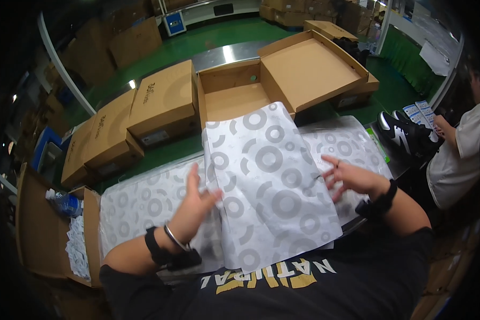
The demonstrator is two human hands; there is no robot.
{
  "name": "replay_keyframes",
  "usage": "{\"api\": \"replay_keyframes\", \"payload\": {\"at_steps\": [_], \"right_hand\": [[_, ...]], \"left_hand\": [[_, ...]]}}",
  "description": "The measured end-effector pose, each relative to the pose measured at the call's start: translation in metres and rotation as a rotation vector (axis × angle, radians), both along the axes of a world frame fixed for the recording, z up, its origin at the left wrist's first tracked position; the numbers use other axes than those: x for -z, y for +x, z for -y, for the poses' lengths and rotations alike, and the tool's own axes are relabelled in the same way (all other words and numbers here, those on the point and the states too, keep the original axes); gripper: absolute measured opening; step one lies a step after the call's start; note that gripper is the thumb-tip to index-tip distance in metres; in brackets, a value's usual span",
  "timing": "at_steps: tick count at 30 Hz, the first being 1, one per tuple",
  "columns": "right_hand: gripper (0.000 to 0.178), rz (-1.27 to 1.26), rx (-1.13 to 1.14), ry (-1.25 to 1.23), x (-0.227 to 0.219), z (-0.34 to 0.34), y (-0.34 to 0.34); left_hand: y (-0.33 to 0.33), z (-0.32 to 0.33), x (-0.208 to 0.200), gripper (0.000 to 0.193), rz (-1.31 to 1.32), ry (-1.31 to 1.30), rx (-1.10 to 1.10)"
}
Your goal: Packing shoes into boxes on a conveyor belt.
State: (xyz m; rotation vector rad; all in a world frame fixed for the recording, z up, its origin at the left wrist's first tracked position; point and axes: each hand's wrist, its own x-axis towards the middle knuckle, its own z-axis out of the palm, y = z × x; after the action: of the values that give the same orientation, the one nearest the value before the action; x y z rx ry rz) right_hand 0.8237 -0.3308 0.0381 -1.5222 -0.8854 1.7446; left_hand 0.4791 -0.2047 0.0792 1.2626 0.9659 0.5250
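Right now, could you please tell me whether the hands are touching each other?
Apart: the head view shows patterned paper between the left hand and right hand.

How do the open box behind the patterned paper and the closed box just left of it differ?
Lid: the open box has its lid swung out to the right; the closed box is shut.
Interior: the open box shows bare brown inside; the closed box hides its own.
Overlap: the patterned paper covers the open box's near edge in view, not the closed box.
Shared: both are brown cardboard.
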Motion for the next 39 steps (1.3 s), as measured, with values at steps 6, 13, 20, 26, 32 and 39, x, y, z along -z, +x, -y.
{"api": "replay_keyframes", "payload": {"at_steps": [6, 13, 20, 26, 32, 39], "right_hand": [[0.085, -0.009, -0.119, 0.202, -0.041, 0.022, -0.071], [0.060, -0.127, 0.135, 0.286, -0.129, 0.009, -0.073], [0.036, -0.359, 0.202, 0.636, -0.168, -0.078, -0.041], [0.040, -0.324, 0.216, 0.543, -0.157, -0.127, -0.043], [0.042, -0.183, 0.358, 0.444, -0.096, -0.188, -0.030], [0.068, 0.691, -0.127, 0.585, -0.029, -0.221, -0.071]], "left_hand": [[0.001, 0.036, 0.013, 0.086, 0.199, 0.038, 0.155], [0.015, -0.012, -0.098, 0.067, 0.173, -0.181, 0.203], [0.032, -0.104, -0.164, 0.032, 0.271, 0.019, 0.552], [0.054, -0.156, -0.141, 0.040, 0.153, -0.079, 0.066], [0.084, -0.215, -0.058, 0.036, 0.407, -0.111, 0.065], [0.073, -0.217, -0.005, 0.042, -0.258, 0.073, -0.122]]}}
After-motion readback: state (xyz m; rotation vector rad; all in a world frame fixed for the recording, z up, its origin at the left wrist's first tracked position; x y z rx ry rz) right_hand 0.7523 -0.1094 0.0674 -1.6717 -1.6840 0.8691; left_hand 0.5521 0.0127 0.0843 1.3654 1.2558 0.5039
